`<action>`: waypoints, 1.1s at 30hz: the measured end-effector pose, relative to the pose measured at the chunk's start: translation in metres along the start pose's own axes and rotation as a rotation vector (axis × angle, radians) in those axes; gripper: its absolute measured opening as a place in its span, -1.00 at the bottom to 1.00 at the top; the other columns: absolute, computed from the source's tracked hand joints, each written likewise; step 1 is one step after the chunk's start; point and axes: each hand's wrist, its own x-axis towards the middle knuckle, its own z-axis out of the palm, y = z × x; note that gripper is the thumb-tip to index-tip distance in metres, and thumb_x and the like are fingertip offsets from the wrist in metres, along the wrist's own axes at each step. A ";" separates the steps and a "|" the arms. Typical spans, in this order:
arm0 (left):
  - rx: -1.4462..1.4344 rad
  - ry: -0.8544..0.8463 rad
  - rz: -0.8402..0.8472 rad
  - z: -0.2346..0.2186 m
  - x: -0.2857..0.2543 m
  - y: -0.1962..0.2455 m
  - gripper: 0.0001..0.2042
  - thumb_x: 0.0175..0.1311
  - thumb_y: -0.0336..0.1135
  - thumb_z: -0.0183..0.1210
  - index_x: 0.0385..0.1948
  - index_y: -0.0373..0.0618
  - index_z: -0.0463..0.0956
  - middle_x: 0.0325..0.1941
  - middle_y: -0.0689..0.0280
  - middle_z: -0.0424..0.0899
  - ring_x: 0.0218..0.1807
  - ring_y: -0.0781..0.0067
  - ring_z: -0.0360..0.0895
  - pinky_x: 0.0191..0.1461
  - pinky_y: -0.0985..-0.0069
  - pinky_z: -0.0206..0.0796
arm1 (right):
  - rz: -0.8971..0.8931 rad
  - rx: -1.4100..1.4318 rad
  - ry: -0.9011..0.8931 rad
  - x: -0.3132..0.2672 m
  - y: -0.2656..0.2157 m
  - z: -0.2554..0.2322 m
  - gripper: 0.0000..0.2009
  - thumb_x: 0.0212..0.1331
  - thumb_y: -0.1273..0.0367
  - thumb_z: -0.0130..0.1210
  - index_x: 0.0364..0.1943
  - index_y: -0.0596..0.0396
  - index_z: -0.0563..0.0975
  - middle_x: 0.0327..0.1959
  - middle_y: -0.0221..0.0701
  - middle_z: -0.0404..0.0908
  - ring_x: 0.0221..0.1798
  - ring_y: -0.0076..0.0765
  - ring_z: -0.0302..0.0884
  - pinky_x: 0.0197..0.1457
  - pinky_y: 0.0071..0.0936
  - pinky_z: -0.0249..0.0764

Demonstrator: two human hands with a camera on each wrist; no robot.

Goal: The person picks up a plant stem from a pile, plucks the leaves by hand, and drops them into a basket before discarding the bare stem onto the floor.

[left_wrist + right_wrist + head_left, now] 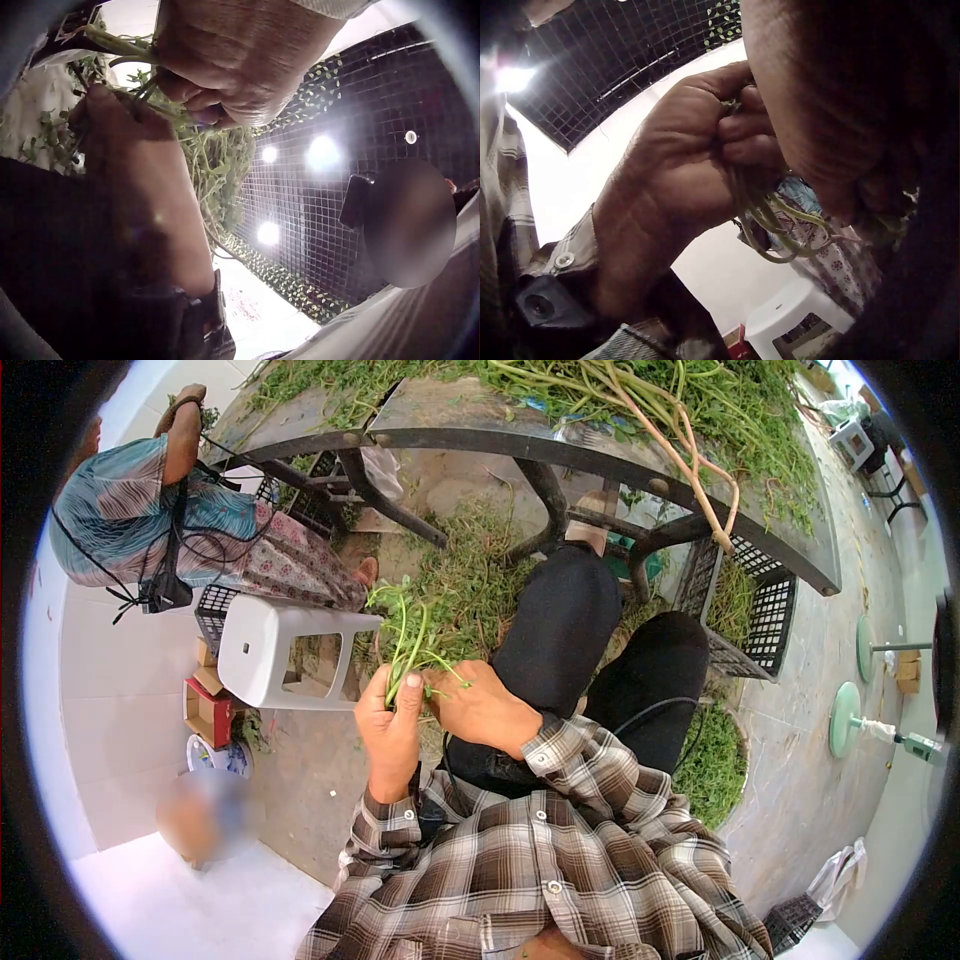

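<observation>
The left hand (388, 725) grips a bunch of green stems (408, 635) upright, fingers curled round the lower ends, above the person's lap. The right hand (482, 705) touches it from the right, fingers pinching the same stems. A white stool (290, 650) stands just left; the table (600, 445), heaped with greens, lies beyond.
</observation>
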 end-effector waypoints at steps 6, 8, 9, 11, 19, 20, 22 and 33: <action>-0.001 -0.014 0.004 0.002 0.001 -0.004 -0.81 0.27 -0.29 0.08 -0.42 -0.25 0.45 -0.55 0.50 0.39 -0.48 0.73 0.23 -0.44 0.70 0.10 | -0.057 -0.005 0.084 -0.003 0.003 0.008 -0.96 -0.13 0.47 0.05 -0.55 0.14 0.47 -0.60 -0.21 0.48 -0.56 -0.07 0.46 -0.51 -0.18 0.36; 0.000 -0.018 0.001 0.003 0.001 -0.004 -0.81 0.27 -0.29 0.08 -0.43 -0.25 0.45 -0.56 0.50 0.39 -0.49 0.73 0.23 -0.44 0.70 0.10 | -0.105 -0.027 0.130 -0.005 0.003 0.007 -0.97 -0.14 0.48 0.05 -0.58 0.13 0.47 -0.61 -0.24 0.47 -0.56 -0.11 0.45 -0.51 -0.21 0.35; -0.007 -0.020 0.001 0.004 0.002 -0.004 -0.81 0.27 -0.29 0.08 -0.43 -0.24 0.45 -0.56 0.50 0.39 -0.49 0.74 0.23 -0.45 0.70 0.10 | -0.131 -0.022 0.154 -0.005 0.000 0.002 -0.97 -0.16 0.47 0.06 -0.62 0.12 0.46 -0.61 -0.26 0.46 -0.56 -0.14 0.45 -0.51 -0.23 0.34; -0.013 -0.022 0.002 0.006 0.002 -0.003 -0.81 0.27 -0.29 0.08 -0.43 -0.24 0.45 -0.57 0.50 0.39 -0.50 0.74 0.23 -0.45 0.70 0.10 | -0.157 -0.018 0.178 -0.004 -0.001 0.000 -0.95 -0.17 0.47 0.06 -0.65 0.11 0.46 -0.61 -0.27 0.45 -0.56 -0.17 0.44 -0.51 -0.25 0.33; 0.021 -0.008 0.024 0.012 0.006 -0.004 -0.77 0.30 -0.23 0.04 -0.46 -0.20 0.43 -0.66 0.56 0.26 -0.62 0.81 0.10 -0.59 0.74 -0.10 | -0.123 -0.097 0.074 -0.005 0.003 0.006 -0.91 -0.13 0.45 0.04 -0.67 0.14 0.46 -0.64 -0.24 0.46 -0.56 -0.12 0.46 -0.49 -0.21 0.36; 0.022 -0.009 0.024 0.012 0.006 -0.004 -0.77 0.30 -0.23 0.04 -0.46 -0.20 0.43 -0.66 0.56 0.26 -0.62 0.81 0.10 -0.59 0.74 -0.10 | -0.123 -0.097 0.074 -0.005 0.003 0.005 -0.91 -0.13 0.45 0.04 -0.67 0.14 0.46 -0.64 -0.24 0.46 -0.56 -0.12 0.46 -0.49 -0.21 0.36; 0.021 0.006 0.035 0.013 0.006 -0.003 -0.77 0.30 -0.23 0.04 -0.46 -0.19 0.43 -0.66 0.56 0.26 -0.62 0.81 0.10 -0.59 0.74 -0.10 | -0.093 -0.147 -0.070 -0.004 0.001 0.000 -0.82 -0.09 0.45 0.01 -0.38 0.25 0.48 -0.53 -0.21 0.53 -0.45 -0.17 0.52 -0.42 -0.30 0.41; -0.001 0.008 0.018 0.013 0.006 -0.006 -0.76 0.29 -0.19 0.05 -0.46 -0.18 0.43 -0.67 0.56 0.26 -0.63 0.81 0.10 -0.60 0.75 -0.10 | -0.150 -0.162 -0.018 -0.006 0.000 -0.004 -0.88 -0.11 0.45 0.02 -0.46 0.20 0.50 -0.50 -0.22 0.53 -0.44 -0.16 0.52 -0.42 -0.30 0.41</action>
